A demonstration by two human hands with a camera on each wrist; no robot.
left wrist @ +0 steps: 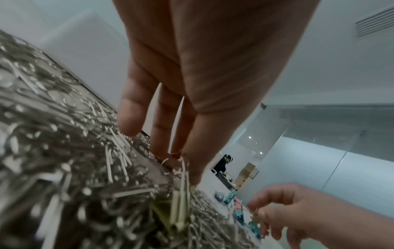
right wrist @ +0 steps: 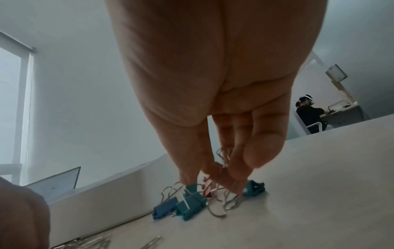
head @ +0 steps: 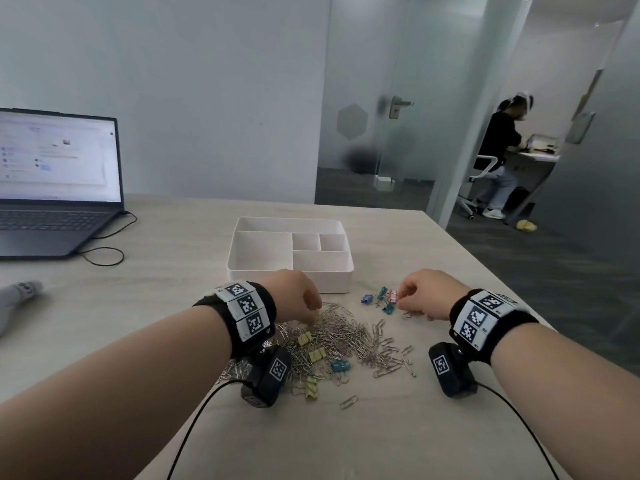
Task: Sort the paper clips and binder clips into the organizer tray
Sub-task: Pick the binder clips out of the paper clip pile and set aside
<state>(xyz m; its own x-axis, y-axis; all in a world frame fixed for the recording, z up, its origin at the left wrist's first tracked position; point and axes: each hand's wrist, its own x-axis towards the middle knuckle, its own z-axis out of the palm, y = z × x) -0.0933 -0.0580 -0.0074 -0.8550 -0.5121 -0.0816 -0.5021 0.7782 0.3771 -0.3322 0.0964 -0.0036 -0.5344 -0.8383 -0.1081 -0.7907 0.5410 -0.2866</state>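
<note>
A white organizer tray (head: 239, 268) with bare compartments stands mid-table. In front of it lies a heap of silver paper clips (head: 349, 336), with yellow binder clips (head: 316, 355) and a teal binder clip (head: 340, 365) mixed in. My left hand (head: 316, 314) reaches into the heap's far edge and pinches a yellow binder clip (left wrist: 180, 202) by its wire handle. To the right sits a small group of blue (head: 366, 298) and teal (head: 388, 309) binder clips. My right hand (head: 400, 300) pinches a pink binder clip (right wrist: 210, 185) in that group, just above the table.
An open laptop (head: 52, 188) with a cable (head: 104, 252) sits at the back left. A grey object (head: 19, 296) lies at the left edge. The table's right edge (head: 485, 271) runs close to my right wrist. A person sits beyond the glass door (head: 502, 150).
</note>
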